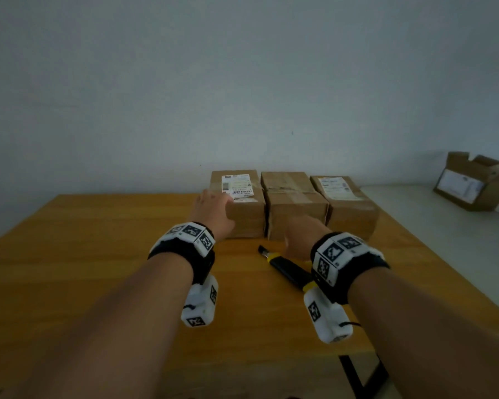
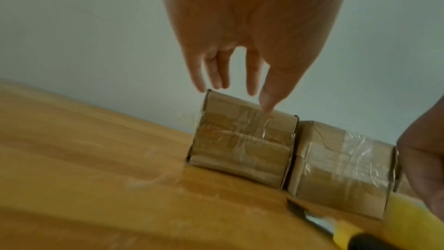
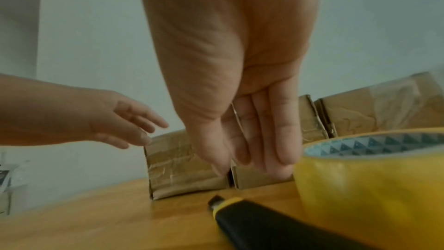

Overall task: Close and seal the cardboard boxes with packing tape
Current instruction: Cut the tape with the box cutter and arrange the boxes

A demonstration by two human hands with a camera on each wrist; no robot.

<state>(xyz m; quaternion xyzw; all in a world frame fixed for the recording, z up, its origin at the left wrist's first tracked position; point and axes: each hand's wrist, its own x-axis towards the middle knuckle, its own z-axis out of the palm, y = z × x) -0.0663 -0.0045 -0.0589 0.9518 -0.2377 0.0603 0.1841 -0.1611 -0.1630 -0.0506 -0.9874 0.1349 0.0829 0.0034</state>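
Three taped cardboard boxes stand in a row at the back of the wooden table: left box, middle box, right box. My left hand reaches over the left box with straight fingers, the thumb tip at its top front edge. Just in front of the middle box, my right hand is open with straight fingers and holds nothing. A yellow tape roll stands beside the right hand, hidden in the head view.
A black and yellow utility knife lies on the table below my right hand. An opened cardboard box sits on a white surface to the far right. A wall stands right behind the boxes.
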